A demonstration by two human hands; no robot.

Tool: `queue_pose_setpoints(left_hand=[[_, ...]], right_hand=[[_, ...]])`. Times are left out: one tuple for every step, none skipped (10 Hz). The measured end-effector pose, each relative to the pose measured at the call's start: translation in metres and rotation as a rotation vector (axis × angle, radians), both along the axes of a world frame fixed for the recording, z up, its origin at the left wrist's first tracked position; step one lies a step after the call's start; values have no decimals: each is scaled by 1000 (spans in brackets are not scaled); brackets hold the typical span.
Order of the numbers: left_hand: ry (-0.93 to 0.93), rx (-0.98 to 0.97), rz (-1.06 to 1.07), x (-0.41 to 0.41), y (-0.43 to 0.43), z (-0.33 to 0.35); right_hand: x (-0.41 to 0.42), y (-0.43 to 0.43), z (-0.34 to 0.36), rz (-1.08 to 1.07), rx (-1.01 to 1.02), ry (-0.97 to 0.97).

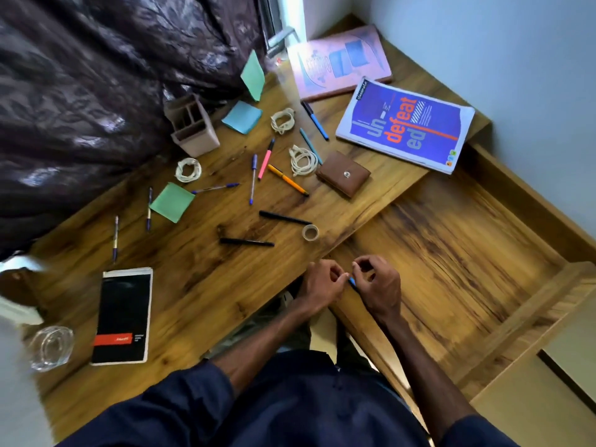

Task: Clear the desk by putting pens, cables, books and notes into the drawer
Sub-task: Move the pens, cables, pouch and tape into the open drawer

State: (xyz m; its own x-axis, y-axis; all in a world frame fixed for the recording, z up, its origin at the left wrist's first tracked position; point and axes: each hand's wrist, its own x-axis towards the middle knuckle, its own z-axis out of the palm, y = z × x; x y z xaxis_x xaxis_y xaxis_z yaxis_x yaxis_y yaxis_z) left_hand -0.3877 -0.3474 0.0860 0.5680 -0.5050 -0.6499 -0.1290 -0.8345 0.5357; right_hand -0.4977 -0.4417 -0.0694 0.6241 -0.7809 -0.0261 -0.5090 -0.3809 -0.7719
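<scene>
My left hand (322,282) and my right hand (379,285) meet at the desk's front edge, above the left wall of the open drawer (451,269). Between their curled fingertips they pinch a small blue pen (352,281), mostly hidden. Nothing lies in the drawer. Several pens are scattered on the desk (200,285), among them two black ones (246,242) (283,217) and an orange one (287,179). Three coiled white cables (188,169) (303,160) (283,120) lie there too. Green and blue notes (172,202) (242,117), a black notebook (124,314), a blue book (406,124) and a pink book (342,61) also lie there.
A brown wallet (343,173) and a tape roll (310,232) sit near the drawer side. A beige pen holder (193,127) stands at the back by a dark curtain (80,91). A glass (50,346) stands at the desk's left corner. A wall runs along the right.
</scene>
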Motion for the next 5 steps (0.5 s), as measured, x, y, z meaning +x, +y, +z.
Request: queue_pose_setpoints(left_hand=[[-112, -46, 24, 29, 30, -24], [-245, -46, 74, 62, 55, -55], [-333, -4, 157, 103, 90, -77], [-300, 33, 250, 135, 124, -89], [-262, 68, 310, 150, 147, -97]], right_hand=[[35, 24, 24, 162, -65, -47], [71, 39, 34, 235, -45, -61], [112, 57, 33, 347, -77, 6], [158, 74, 25, 469, -125, 153], [190, 81, 11, 547, -185, 283]])
